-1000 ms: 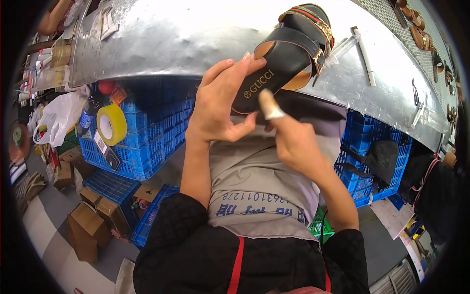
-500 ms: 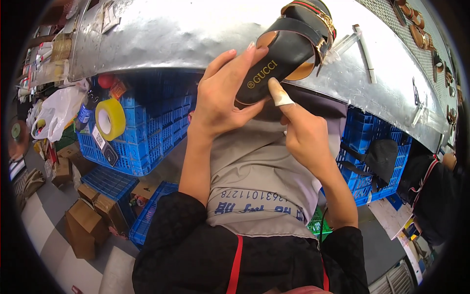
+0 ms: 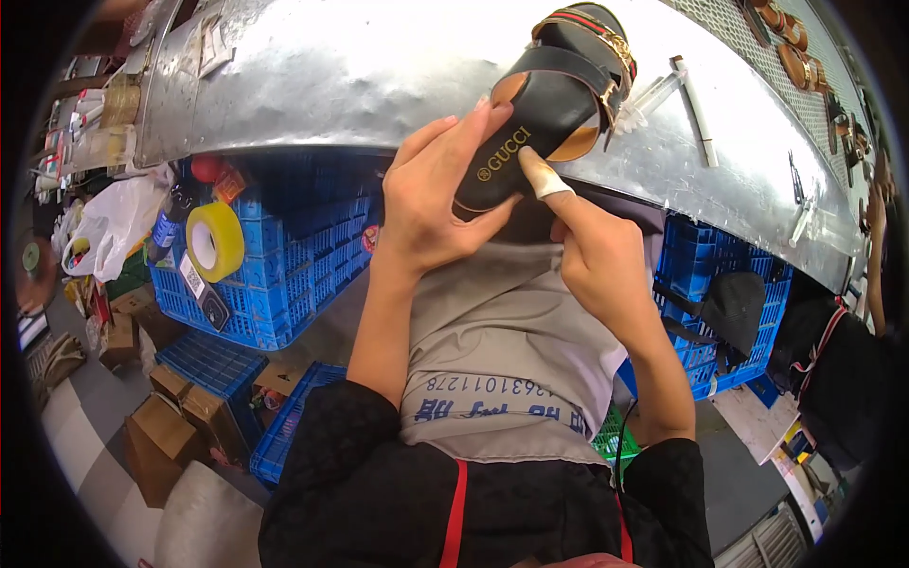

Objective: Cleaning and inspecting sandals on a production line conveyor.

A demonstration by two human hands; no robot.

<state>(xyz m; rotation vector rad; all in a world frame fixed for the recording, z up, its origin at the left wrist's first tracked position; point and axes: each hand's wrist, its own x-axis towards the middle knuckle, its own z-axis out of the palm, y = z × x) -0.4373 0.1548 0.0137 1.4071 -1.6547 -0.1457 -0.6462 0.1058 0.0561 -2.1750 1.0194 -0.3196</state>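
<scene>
A black slide sandal (image 3: 544,114) with gold lettering on its insole, tan strap lining, gold hardware and a green-and-red striped strap is held up at the front edge of the metal bench. My left hand (image 3: 431,194) grips it by the heel end and left side, thumb at the heel. On the insole, beside the lettering, rests a white-wrapped digit of my right hand (image 3: 601,251). That hand's other fingers are curled, partly out of sight, near the sandal's right edge.
A metal bench (image 3: 312,85) runs across in front of me, bearing a white stick-like tool (image 3: 696,114). Blue crates (image 3: 270,303) stand below; tape (image 3: 215,241) hangs at the left one. A black cap (image 3: 734,308) is on the right crate. Brown sandals (image 3: 800,66) lie far right.
The sandal and both hands have shifted slightly in view, the sandal a little to the left. The white-wrapped digit still touches the insole. At the far right edge, another person's arm has appeared.
</scene>
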